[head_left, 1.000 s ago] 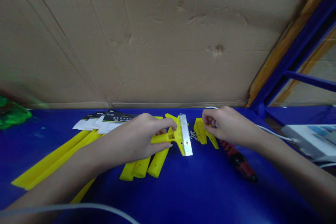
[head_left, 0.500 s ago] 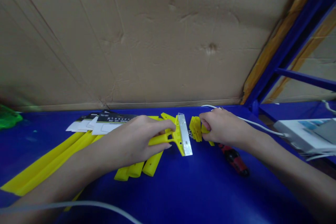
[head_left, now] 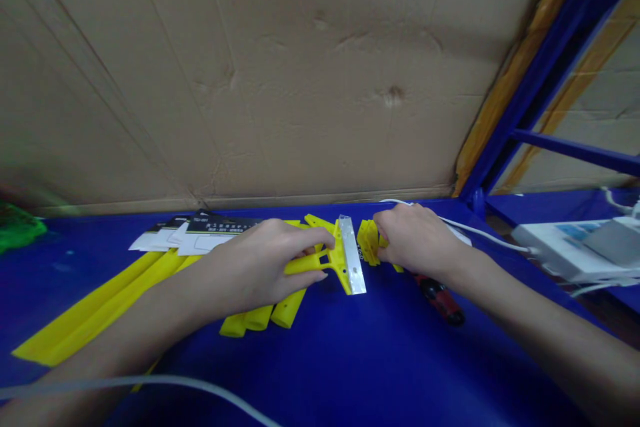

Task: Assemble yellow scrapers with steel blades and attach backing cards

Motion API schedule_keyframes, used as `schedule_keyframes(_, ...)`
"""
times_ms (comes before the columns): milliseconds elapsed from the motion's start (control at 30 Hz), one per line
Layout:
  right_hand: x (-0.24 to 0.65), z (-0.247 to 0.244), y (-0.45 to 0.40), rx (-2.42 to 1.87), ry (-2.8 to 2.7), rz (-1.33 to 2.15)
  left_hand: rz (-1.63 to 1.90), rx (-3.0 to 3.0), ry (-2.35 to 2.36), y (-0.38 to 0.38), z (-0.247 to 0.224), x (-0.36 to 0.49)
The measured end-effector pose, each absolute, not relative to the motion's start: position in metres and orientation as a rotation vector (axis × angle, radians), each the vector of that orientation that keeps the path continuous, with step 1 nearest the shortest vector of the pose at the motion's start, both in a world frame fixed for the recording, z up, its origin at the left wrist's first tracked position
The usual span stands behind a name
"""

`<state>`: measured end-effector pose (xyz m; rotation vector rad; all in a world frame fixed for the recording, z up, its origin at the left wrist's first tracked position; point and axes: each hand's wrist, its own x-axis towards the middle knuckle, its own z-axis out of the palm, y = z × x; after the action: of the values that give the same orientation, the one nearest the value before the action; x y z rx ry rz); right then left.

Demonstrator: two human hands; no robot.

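Observation:
My left hand [head_left: 280,257] is closed round the handle of a yellow scraper [head_left: 337,257], whose metal blade [head_left: 353,255] points right. Under and beside that hand lie several yellow handles [head_left: 287,310]. To the right, my right hand [head_left: 407,237] has its fingers bent down at a small pile of yellow plastic pieces [head_left: 369,240]; its fingertips are partly hidden, and a yellow piece shows below them. A red and black tool [head_left: 440,300] lies just beneath my right wrist.
Long yellow strips [head_left: 95,303] and black-and-white printed cards [head_left: 213,230] lie at the left. A white power strip [head_left: 565,250] with cables is at the right. Cardboard [head_left: 300,80] stands behind the blue table [head_left: 350,367]. A white cable [head_left: 190,383] crosses the lower left.
The view has shifted slightly, moving the red tool and power strip left in the picture. My left hand keeps its hold on the scraper; my right hand stays at the yellow pieces.

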<state>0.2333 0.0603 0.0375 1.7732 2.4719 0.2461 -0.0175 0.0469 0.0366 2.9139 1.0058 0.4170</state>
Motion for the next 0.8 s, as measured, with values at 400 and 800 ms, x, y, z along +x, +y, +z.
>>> schedule_keyframes(400,0.2318,0.0356,0.0589,1.804,2.457,0.258,0.380,2.911,1.032,0.0472,0.0354,-0.0183)
schedule_keyframes(800,0.2275,0.0383,0.0558,1.935,2.412,0.235,0.384,2.930,1.034,0.0475,0.0359,-0.0166)
